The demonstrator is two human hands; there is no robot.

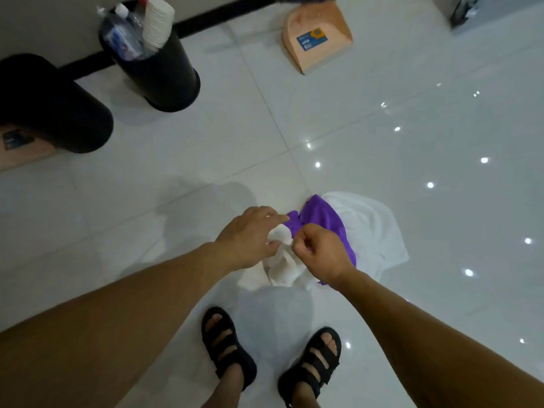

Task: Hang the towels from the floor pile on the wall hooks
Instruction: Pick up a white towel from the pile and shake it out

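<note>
Three towels are in view, two white and one purple, all on the glossy tiled floor (pixel 412 172) just ahead of the person's feet. Both hands are on the small white towel (pixel 282 260). The left hand (pixel 250 237) has its fingers curled round the bunched top of it. The right hand (pixel 321 254) pinches the same bunched top between thumb and forefinger, with its other fingers curled in. The two hands are almost touching. The rest of this towel hangs down and spreads on the tiles below them.

The purple towel (pixel 321 214) lies crumpled just behind the hands, partly hidden by the right hand and wrist. The large white towel (pixel 371 231) lies under and to the right of it, spread flat and wrinkled. The three overlap as one pile; no wall hook shows.

Two black sandals are on the feet: the left sandal (pixel 226 346) and the right sandal (pixel 312 363), both just short of the pile.

Further away, by the wall on the left, stand two black bins. The far bin (pixel 164 72) holds one stack of paper cups (pixel 156 22) and some plastic bottles (pixel 123 33), blurred so their count is unclear. What the near bin (pixel 56 113) holds cannot be seen. One cardboard box (pixel 17 151) sits beside the near bin at the left edge. One peach dustpan (pixel 318 42) with a blue label lies on the tiles at the top, well apart from the pile.
</note>
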